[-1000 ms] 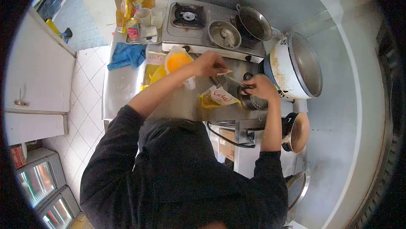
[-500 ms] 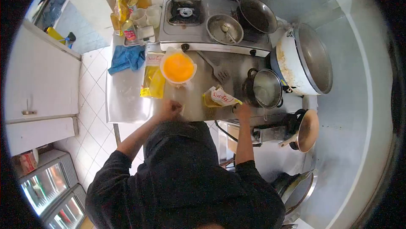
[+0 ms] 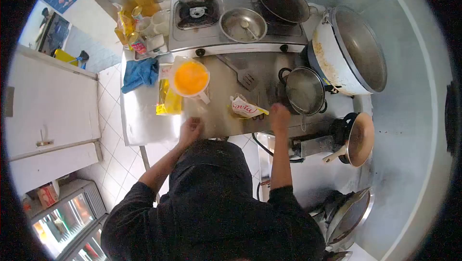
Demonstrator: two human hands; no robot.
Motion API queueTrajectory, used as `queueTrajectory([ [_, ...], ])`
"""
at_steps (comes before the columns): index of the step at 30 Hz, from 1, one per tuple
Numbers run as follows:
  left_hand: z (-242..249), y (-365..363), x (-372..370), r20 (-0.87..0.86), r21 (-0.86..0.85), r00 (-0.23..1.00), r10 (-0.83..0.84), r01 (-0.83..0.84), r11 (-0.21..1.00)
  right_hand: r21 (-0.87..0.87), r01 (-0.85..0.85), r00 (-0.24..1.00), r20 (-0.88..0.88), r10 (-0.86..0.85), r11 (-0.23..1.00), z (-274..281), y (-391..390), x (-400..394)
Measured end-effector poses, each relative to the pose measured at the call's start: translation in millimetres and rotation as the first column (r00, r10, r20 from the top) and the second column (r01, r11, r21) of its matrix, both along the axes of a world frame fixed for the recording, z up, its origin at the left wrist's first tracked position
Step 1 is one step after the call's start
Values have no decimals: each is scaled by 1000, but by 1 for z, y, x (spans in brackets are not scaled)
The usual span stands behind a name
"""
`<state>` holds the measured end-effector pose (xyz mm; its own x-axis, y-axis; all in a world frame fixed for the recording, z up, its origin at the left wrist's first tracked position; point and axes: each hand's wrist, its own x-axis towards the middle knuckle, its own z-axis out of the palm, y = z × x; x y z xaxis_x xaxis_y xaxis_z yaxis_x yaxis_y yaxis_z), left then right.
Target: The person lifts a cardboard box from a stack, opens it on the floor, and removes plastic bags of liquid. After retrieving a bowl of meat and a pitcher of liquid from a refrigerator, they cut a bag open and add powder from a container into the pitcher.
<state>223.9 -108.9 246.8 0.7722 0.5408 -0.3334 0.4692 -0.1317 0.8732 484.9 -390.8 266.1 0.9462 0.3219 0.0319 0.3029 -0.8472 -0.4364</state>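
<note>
My left hand point(image 3: 192, 127) is at the front edge of the steel counter with its fingers curled; whether anything is in them is hidden. Beyond it stands a plastic jug point(image 3: 191, 79) of orange liquid, its handle pointing toward me. A flat yellow Sovia pouch point(image 3: 170, 100) lies partly under the jug. My right hand point(image 3: 279, 118) is closed beside the pointed yellow end of a second, crumpled Sovia pouch point(image 3: 246, 109). I cannot make out whether it grips that tip. Just right of this hand sits a dark-handled pot point(image 3: 314, 75) with a strainer in it.
A slotted spatula point(image 3: 247, 80) lies behind the crumpled pouch. The gas stove point(image 3: 211, 39) at the back carries a metal pan point(image 3: 243, 25) with a spoon and a dark wok point(image 3: 284, 3). A blue cloth point(image 3: 139, 74) lies left; a large white pot point(image 3: 332, 63) stands right.
The whole view has shifted and turned slightly. My right hand sits a little farther from the crumpled pouch's tip. The left hand stays near the counter edge.
</note>
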Motion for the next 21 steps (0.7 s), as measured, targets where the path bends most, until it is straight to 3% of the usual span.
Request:
queueTrajectory([
  [2,-5,-4,-7,-30,-17,1000,-4,4,1000,271,75,992,82,-100,960,81,18,-13],
  [5,-7,-6,-13,-55,-111,998,-25,19,994,347,-358,905,356,232,867,158,54,-30],
  [8,-33,-6,-10,-25,-148,998,-62,58,987,-25,-484,837,279,471,875,160,75,-43],
  [11,-41,0,0,0,-137,992,-128,127,982,-264,-471,877,-32,480,842,138,78,-44],
  [14,-31,7,7,-35,-144,966,-258,250,957,-318,-423,906,-138,400,849,138,80,-47],
  [17,-40,14,25,1,-201,935,-355,348,916,-233,-382,913,54,404,895,142,83,-59],
  [20,-54,9,38,74,-299,927,-367,372,879,-162,-335,938,33,345,928,108,68,-66],
  [21,-37,8,44,80,-307,921,-382,387,870,-160,-296,952,34,305,942,115,71,-73],
])
